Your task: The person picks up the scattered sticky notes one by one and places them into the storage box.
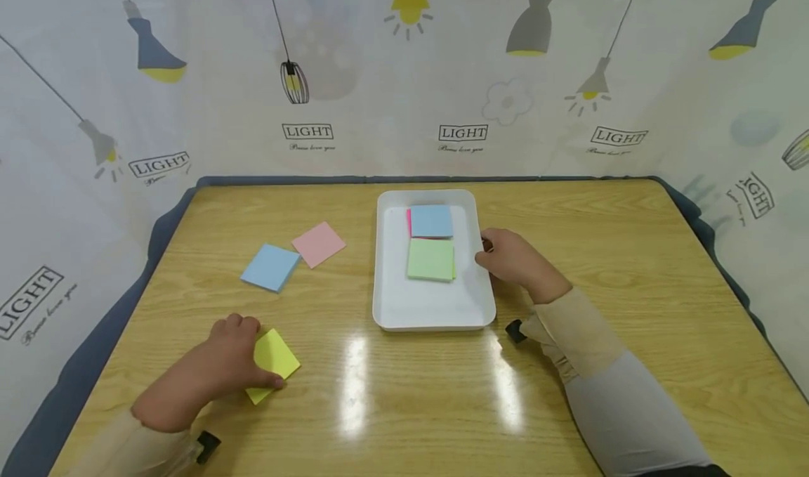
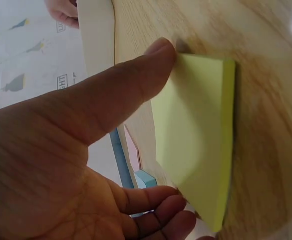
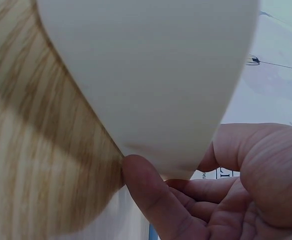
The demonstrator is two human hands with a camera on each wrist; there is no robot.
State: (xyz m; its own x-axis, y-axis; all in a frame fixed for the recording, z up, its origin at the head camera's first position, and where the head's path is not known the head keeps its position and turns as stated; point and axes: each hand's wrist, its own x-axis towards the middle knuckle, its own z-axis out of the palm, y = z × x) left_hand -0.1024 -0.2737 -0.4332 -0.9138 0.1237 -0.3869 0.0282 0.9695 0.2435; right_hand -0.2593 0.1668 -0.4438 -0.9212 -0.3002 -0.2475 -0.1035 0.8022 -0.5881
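My left hand (image 1: pixel 229 356) grips a yellow sticky-note pad (image 1: pixel 277 356) at the front left of the table. In the left wrist view the thumb lies at one corner of the pad, with curled fingers at its opposite edge. My right hand (image 1: pixel 515 260) holds the right side of a white tray (image 1: pixel 432 305), thumb and fingers against its wall (image 3: pixel 146 90). Inside the tray lie a blue pad (image 1: pixel 432 221), with a pink edge showing under it, and a light green pad (image 1: pixel 430 260) nearer me.
Left of the tray, a pink pad (image 1: pixel 319 244) and a blue pad (image 1: pixel 270 268) lie turned at an angle, corners close together. The wooden table (image 1: pixel 607 252) ends at a printed curtain (image 1: pixel 379 90) at the back and sides.
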